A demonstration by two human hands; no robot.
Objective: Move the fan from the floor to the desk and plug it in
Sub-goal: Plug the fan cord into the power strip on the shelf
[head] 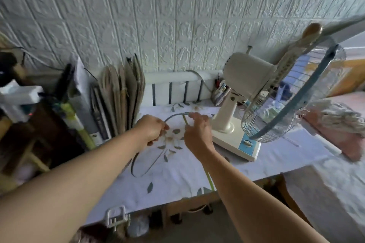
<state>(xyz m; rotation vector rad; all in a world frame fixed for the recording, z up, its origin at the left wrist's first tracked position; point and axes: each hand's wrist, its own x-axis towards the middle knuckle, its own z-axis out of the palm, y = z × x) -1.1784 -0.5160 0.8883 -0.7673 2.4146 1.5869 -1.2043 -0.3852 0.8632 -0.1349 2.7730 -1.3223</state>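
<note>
Gripping the cord (177, 115) in left hand (153, 128) and right hand (196, 132); fan (254, 92) sits on desk (177, 171) (plugging remains).

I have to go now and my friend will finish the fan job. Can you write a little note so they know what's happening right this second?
Left hand: shut on the fan cord.
Right hand: pinching the same cord further along, a loop arching between the two hands.
Fan: already standing on the desk, on the flowered cloth, to the right of the hands.
Done: fan moved up from the floor.
Left: find the plug end and a socket, neither clearly visible here, and plug it in.
</note>
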